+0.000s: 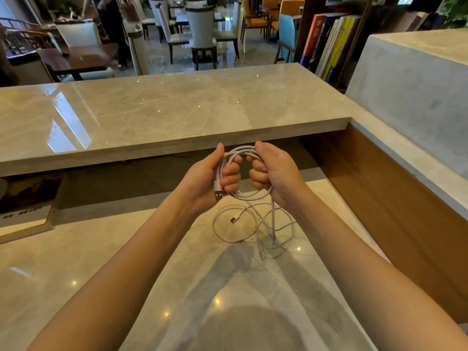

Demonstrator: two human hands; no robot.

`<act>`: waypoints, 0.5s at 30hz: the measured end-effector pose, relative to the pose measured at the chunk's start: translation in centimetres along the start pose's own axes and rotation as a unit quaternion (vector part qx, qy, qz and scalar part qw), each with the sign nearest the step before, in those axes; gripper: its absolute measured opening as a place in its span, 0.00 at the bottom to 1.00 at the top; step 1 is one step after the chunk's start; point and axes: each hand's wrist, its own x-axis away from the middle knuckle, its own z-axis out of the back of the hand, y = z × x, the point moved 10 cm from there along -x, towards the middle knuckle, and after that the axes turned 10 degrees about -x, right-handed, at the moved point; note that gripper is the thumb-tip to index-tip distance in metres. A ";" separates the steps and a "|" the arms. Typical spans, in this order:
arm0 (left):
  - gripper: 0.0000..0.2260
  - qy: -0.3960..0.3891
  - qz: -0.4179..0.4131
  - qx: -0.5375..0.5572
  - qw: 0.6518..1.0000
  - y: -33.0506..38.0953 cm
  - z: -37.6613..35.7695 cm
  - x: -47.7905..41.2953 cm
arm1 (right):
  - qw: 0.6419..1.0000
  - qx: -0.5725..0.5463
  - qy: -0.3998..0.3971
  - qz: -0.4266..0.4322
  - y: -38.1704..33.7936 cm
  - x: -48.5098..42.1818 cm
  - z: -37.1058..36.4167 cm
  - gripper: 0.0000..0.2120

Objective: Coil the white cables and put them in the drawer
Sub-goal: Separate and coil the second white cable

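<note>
Both hands hold one white cable (241, 150) wound into a small coil above the lower marble counter (101, 262). My left hand (210, 178) grips the coil's left side, and a USB plug (218, 192) sticks out below its fingers. My right hand (273, 173) is closed on the coil's right side. A loose tail (273, 219) hangs down from the right hand to the counter. More white cable (228, 236) lies in loose loops on the counter below the hands, with a small plug end (233, 220) showing. No drawer is in view.
A raised marble ledge (164, 115) runs across just behind the hands. A wood-panelled wall (395, 198) with a marble top borders the right side. A framed sign (25, 206) leans at the left under the ledge. Books (329, 44), chairs and tables stand beyond.
</note>
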 end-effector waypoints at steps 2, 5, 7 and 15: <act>0.20 -0.019 0.001 0.041 0.999 -0.4 -0.5 -0.1 | 0.998 0.031 0.028 0.037 -0.6 0.1 0.5 0.12; 0.16 -0.052 -0.001 0.070 0.996 -0.6 -1.3 0.0 | 0.989 0.105 0.056 0.082 -2.0 0.1 1.1 0.14; 0.16 -0.061 -0.012 0.065 0.996 -0.7 -1.3 0.1 | 0.983 0.139 0.059 0.105 -2.9 0.0 0.9 0.14; 0.13 -0.015 -0.041 -0.020 0.999 0.3 -0.7 0.3 | 0.984 0.112 0.057 0.126 -4.8 -0.5 0.0 0.15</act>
